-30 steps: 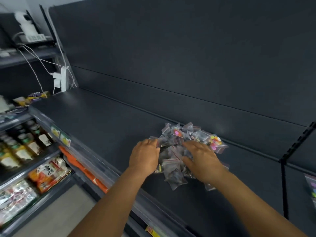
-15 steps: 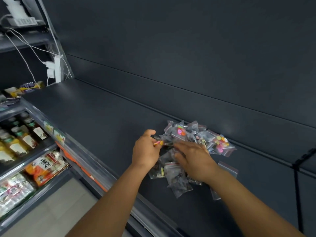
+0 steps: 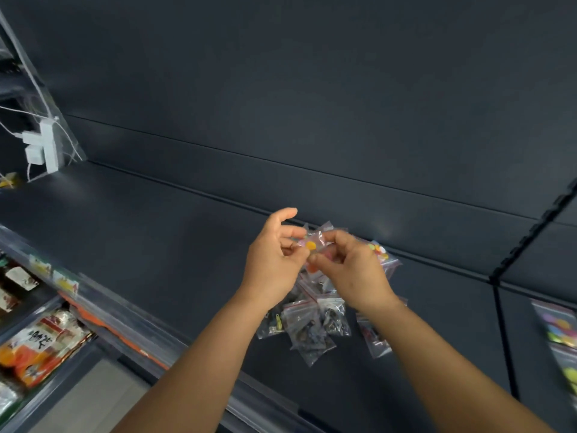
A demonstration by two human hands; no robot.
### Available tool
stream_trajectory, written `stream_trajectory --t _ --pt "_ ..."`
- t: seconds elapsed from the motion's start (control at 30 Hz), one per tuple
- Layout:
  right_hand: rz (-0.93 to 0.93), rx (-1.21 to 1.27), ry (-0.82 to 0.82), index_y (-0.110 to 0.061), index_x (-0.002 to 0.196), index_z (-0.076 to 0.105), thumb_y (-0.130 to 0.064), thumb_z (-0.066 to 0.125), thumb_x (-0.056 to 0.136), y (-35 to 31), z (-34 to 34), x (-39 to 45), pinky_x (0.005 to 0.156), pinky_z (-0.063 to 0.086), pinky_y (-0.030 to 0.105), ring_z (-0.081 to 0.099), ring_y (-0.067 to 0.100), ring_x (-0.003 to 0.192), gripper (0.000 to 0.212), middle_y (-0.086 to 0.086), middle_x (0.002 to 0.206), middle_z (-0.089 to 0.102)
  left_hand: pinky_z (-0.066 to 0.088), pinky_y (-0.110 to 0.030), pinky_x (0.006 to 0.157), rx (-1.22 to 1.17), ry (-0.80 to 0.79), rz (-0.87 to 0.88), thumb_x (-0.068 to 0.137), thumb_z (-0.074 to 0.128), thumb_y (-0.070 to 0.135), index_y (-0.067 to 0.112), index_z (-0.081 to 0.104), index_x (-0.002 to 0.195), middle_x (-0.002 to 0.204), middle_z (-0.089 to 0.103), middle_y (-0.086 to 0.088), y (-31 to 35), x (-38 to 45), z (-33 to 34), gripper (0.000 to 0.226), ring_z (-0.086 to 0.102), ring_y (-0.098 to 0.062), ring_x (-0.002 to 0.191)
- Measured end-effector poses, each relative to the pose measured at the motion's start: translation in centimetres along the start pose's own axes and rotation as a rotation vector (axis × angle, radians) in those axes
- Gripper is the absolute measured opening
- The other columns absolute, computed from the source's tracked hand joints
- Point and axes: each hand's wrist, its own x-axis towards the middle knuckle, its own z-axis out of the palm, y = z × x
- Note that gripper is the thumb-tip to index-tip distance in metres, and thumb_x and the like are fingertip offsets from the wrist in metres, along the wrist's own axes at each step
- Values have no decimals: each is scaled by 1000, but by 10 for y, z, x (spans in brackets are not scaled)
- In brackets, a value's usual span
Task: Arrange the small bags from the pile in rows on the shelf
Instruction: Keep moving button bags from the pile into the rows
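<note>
Just above the pile, both hands meet over the dark grey metal shelf, pinching between them one small clear zip bag with pink and orange pieces inside. The left hand pinches the bag's left edge with its fingers, while its thumb stands up free above them. The right hand grips the bag's right side, fingers curled over the top edge and thumb pressed in from below. The bag is lifted clear of the shelf surface, held in front of the back panel. Beneath and partly hidden by the hands lies the heap of small clear plastic bags with red zip strips, resting on the shelf close to the dark grey back panel; several bags at the near side hold dark, small items, and one at the far right of the heap holds bright multicoloured round pieces. The bags overlap in no order, some tilted and some flat. At the far right, beyond the black slotted upright post, more clear bags of coloured round pieces lie on the neighbouring shelf section. At the far left a white power strip with plugs and white cords hangs against the shelf's end panel. Lower left, below the shelf's front rail with its price labels, orange and white packaged goods sit on lower shelves, somewhat blurred.
</note>
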Motion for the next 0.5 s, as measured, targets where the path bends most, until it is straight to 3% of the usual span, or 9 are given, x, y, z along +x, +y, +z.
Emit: stream_trajectory --t 0.1,0.2,0.33,0.5 --pt "70 120 100 -14 80 63 -20 73 79 7 -9 -1 61 49 23 63 11 62 12 5 70 72 54 -23 76 -82 19 -77 82 67 4 25 48 126 96 67 7 1 2 15 53 67 -7 79" --pt "115 112 158 -13 74 62 -19 72 81 15 -20 -1 60 48 23 60 8 59 13 3 66 70 53 -25 81 -84 -59 -111 82 69 11 22 57 119 92 69 5 3 3 33 40 66 -9 81" --pt "150 45 162 -18 80 65 -16 72 78 28 -37 0 51 40 9 54 0 54 8 -6 66 65 54 -28 75 16 -130 -71 82 68 13 21 70 90 78 70 5 1 8 51 11 66 -10 73" --pt "168 5 153 -18 95 64 -16 69 81 42 -55 7 52 41 8 53 -2 51 15 -5 69 67 45 -11 59 127 -214 -75 84 66 16 20 70 86 71 65 9 1 15 64 6 59 -2 63"
